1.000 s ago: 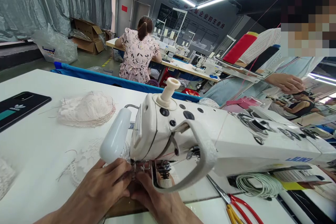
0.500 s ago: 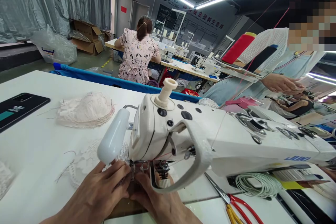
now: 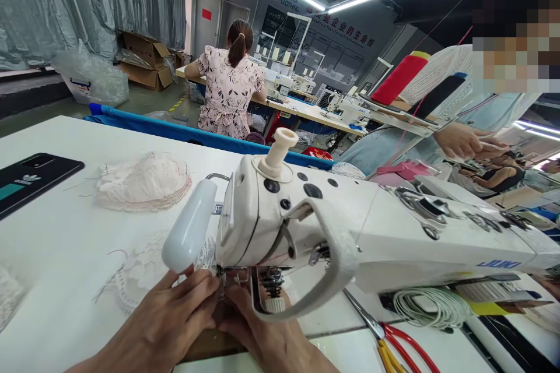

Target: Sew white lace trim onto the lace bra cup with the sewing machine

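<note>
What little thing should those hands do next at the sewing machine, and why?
Maybe nudge the lace slowly forward a little: it shows just beside the left hand, and that hand and the right hand sit close together at the front end of the sewing machine. What they hold is mostly hidden, so that's only a guess.

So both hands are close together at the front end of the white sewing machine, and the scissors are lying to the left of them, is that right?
Not quite: the scissors lie to the right of the hands, as the head view shows. The left hand and right hand are indeed close together at the white sewing machine's front end.
</note>
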Demonstrator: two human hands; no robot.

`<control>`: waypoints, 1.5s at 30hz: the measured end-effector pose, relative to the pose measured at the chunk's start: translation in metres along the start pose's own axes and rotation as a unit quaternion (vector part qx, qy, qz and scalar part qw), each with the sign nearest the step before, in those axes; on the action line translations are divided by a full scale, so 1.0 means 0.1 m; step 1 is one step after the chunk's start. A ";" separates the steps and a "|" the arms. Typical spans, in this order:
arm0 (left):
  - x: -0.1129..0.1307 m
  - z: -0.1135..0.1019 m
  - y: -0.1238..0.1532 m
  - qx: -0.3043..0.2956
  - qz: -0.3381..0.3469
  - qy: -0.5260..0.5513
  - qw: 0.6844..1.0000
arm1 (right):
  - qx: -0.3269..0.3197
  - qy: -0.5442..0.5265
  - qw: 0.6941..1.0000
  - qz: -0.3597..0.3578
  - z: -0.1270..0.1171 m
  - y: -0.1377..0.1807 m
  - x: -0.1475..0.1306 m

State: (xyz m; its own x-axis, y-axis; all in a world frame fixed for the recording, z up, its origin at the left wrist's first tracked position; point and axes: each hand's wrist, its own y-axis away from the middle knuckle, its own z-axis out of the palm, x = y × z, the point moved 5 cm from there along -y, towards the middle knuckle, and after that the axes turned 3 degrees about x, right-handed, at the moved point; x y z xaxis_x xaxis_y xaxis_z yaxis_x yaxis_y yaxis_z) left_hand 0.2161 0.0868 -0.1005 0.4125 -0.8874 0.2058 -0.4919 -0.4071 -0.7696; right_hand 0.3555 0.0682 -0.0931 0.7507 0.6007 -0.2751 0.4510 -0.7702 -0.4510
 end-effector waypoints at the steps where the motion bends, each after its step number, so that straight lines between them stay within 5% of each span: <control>1: 0.00 0.01 0.00 -0.004 0.002 -0.002 1.000 | 0.003 0.004 1.000 -0.001 0.00 0.00 0.00; 9: -0.01 0.00 0.05 -0.006 0.007 -0.008 1.000 | 0.017 0.031 0.999 -0.010 -0.01 0.02 0.03; 15: -0.01 0.02 0.09 -0.019 0.016 -0.025 0.999 | 0.201 0.079 0.976 -0.040 -0.18 0.00 -0.02; 20: -0.03 0.06 0.15 -0.003 0.028 -0.044 0.999 | 0.141 0.082 0.982 -0.099 -0.06 0.00 -0.09; 25: -0.02 0.00 0.08 0.007 0.029 -0.046 0.999 | 0.191 0.092 0.973 -0.095 -0.01 0.04 -0.05; 31: -0.01 -0.07 0.04 -0.019 0.035 -0.050 0.998 | 0.175 0.098 0.974 -0.109 -0.05 -0.02 -0.08; 37: -0.06 -0.01 0.10 -0.028 0.035 -0.063 0.997 | 0.251 0.098 0.958 -0.094 -0.02 0.02 -0.04; 45: -0.17 0.06 0.11 -0.014 0.013 -0.068 0.997 | 0.147 0.153 0.974 -0.084 -0.11 0.10 0.08</control>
State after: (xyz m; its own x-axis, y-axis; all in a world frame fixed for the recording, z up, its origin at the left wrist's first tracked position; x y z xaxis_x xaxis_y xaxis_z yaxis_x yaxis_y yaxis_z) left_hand 0.2088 0.0986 -0.1162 0.4987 -0.8609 0.1003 -0.5247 -0.3920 -0.7557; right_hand 0.3713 0.0624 -0.0906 0.8066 0.5870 0.0695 0.4570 -0.5447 -0.7031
